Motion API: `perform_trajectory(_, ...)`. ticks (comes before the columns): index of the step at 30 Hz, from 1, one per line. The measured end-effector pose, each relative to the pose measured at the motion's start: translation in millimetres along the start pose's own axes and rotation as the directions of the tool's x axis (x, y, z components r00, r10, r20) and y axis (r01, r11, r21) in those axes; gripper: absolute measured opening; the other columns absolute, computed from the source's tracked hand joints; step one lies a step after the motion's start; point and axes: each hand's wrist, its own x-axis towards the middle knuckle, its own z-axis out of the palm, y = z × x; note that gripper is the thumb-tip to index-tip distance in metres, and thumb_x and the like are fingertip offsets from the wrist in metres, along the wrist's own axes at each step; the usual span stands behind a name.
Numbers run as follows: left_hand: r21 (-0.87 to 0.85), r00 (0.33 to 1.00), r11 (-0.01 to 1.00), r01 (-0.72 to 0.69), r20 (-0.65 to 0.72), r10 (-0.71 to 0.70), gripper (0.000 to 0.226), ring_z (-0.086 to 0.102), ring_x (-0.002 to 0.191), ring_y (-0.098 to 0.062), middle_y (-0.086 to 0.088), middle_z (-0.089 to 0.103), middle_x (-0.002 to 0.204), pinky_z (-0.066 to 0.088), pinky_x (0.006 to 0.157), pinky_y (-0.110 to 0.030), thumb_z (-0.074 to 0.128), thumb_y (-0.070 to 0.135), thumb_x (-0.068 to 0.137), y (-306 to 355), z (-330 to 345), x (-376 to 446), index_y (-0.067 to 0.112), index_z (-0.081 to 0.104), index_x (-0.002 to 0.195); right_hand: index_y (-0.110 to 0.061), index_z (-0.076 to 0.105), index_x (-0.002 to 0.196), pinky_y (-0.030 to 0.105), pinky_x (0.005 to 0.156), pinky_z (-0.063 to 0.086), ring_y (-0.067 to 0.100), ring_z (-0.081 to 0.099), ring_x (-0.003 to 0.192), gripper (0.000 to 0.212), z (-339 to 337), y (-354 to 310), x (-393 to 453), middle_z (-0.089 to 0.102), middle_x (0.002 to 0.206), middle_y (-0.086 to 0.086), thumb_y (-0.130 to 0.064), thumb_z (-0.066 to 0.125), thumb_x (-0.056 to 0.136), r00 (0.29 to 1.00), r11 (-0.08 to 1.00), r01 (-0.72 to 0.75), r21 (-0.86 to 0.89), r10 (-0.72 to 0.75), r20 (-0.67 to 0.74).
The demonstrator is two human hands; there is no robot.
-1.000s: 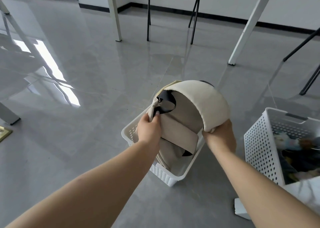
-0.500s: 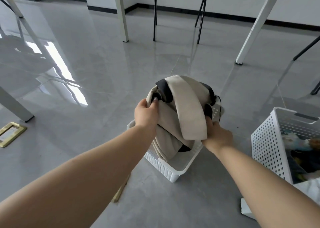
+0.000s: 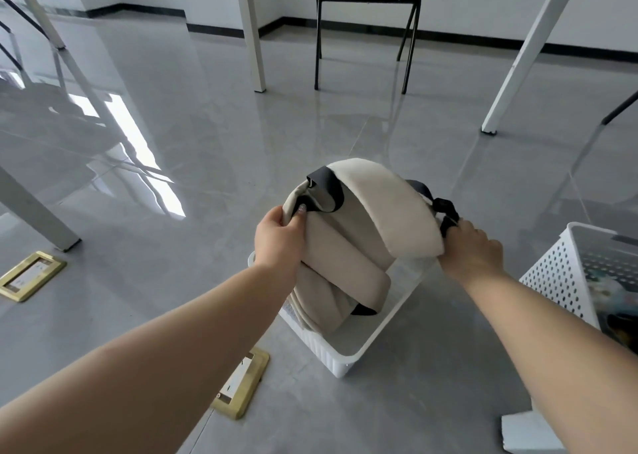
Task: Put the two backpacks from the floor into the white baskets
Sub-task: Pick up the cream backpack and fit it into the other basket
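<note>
From the head camera, your left hand [image 3: 278,237] is clenched on the upper edge of the soft cream fabric backpack with dark grey straps [image 3: 348,243], and your right hand [image 3: 469,250] grips its dark strap. The backpack's lower end sits inside the white perforated plastic basket [image 3: 348,358] on the grey tiled floor [image 3: 207,142]; its top sticks out above the rim. You're mid-insertion: next, press it down and let go. A second white perforated basket [image 3: 559,281], to your right, already holds something dark.

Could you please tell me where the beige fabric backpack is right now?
Centre of the head view: the beige fabric backpack stands partly inside the white plastic basket, gripped by the left hand and right hand.
</note>
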Motion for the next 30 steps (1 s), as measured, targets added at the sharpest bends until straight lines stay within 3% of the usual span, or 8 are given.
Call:
perform_trajectory(3, -0.006, 1.0, 1.0, 0.004, -0.022, -0.004, 0.04, 0.047, 0.075, -0.017, -0.002, 0.053, 0.082, 0.042, 0.073, -0.034, 0.058, 0.04, 0.078, -3.9, -6.4, 4.7, 0.004, 0.062, 0.095, -0.009, 0.052, 0.117, 0.04, 0.084, 0.042, 0.038, 0.053, 0.111, 0.035, -2.7, 1.1, 4.4, 0.053, 0.122, 0.017, -0.025, 0.05, 0.086, 0.999, 0.988, -0.039, 0.15, 0.04, -0.002)
perform_trajectory(8, -0.021, 0.999, 1.0, -0.004, -0.034, 0.004, 0.041, 0.048, 0.075, -0.018, -0.001, 0.053, 0.082, 0.044, 0.074, -0.036, 0.058, 0.04, 0.078, -1.8, -6.4, 7.1, 0.003, 0.061, 0.094, -0.026, 0.06, 0.123, 0.033, 0.097, 0.039, 0.027, 0.047, 0.126, 0.041, -0.9, -20.7, -9.3, 0.057, 0.131, 0.003, -0.039, 0.048, 0.085, 0.943, 0.945, 0.326, -0.026, -0.323, 0.081)
perform_trajectory(13, -0.033, 1.0, 0.999, -0.005, -0.017, 0.004, 0.029, 0.048, 0.077, -0.018, -0.002, 0.053, 0.083, 0.047, 0.076, -0.038, 0.059, 0.039, 0.079, -1.5, -6.3, 8.5, 0.013, 0.063, 0.091, -0.028, 0.036, 0.142, 0.041, 0.116, 0.017, 0.023, 0.032, 0.14, 0.065, 14.0, -31.1, -16.0, 0.043, 0.149, 0.001, -0.061, 0.042, 0.087, 0.907, 0.975, 0.198, 0.103, -0.222, 0.359)
perform_trajectory(17, -0.038, 1.0, 0.999, -0.008, -0.016, 0.007, 0.026, 0.048, 0.077, -0.018, -0.002, 0.053, 0.084, 0.045, 0.076, -0.037, 0.058, 0.04, 0.077, -1.1, -7.0, 10.6, 0.018, 0.061, 0.089, -0.016, 0.056, 0.119, 0.041, 0.094, 0.044, 0.036, 0.054, 0.115, 0.042, 20.0, -33.0, -14.1, 0.06, 0.124, 0.014, -0.034, 0.058, 0.082, 0.998, 0.948, 0.048, 0.314, -0.061, 0.032)
perform_trajectory(20, -0.036, 0.999, 0.999, -0.007, -0.031, 0.006, 0.033, 0.046, 0.075, -0.016, -0.002, 0.052, 0.082, 0.042, 0.072, -0.035, 0.058, 0.04, 0.078, -1.3, -6.5, 11.1, 0.01, 0.062, 0.091, -0.001, 0.066, 0.094, 0.037, 0.068, 0.042, 0.042, 0.061, 0.093, 0.022, 18.7, -30.6, -30.2, 0.067, 0.1, 0.022, -0.012, 0.069, 0.075, 0.979, 0.841, 0.202, 0.502, -0.169, -0.11)
perform_trajectory(24, -0.038, 1.0, 0.999, -0.011, -0.022, 0.011, 0.022, 0.044, 0.075, -0.016, -0.002, 0.05, 0.082, 0.039, 0.07, -0.034, 0.059, 0.037, 0.082, -0.1, -1.4, 7.5, 0.016, 0.06, 0.089, 0.0, 0.069, 0.097, 0.041, 0.076, 0.049, 0.041, 0.061, 0.101, 0.025, 28.4, -27.7, -31.6, 0.068, 0.105, 0.022, -0.019, 0.066, 0.082, 0.992, 0.903, 0.125, 0.41, -0.115, -0.049)
perform_trajectory(27, -0.037, 1.0, 0.999, -0.006, -0.022, 0.005, 0.021, 0.045, 0.075, -0.016, -0.003, 0.051, 0.083, 0.041, 0.07, -0.034, 0.059, 0.036, 0.084, 2.3, -0.4, 3.8, 0.015, 0.06, 0.09, -0.013, 0.06, 0.112, 0.032, 0.076, 0.045, 0.025, 0.061, 0.098, 0.035, 17.3, -42.1, -35.1, 0.066, 0.104, 0.006, -0.014, 0.068, 0.078, 0.992, 0.642, 0.007, 0.767, -0.099, 0.074)
perform_trajectory(30, -0.045, 0.999, 0.999, 0.002, -0.036, -0.003, 0.025, 0.047, 0.076, -0.017, -0.004, 0.052, 0.082, 0.043, 0.072, -0.034, 0.06, 0.037, 0.082, 1.7, -1.0, 1.6, 0.013, 0.061, 0.09, -0.022, 0.053, 0.097, 0.028, 0.069, 0.039, 0.014, 0.051, 0.083, 0.024, 1.7, -49.6, -55.2, 0.057, 0.087, -0.002, -0.012, 0.062, 0.077, 0.996, 0.291, 0.087, 0.953, 0.005, -0.092)
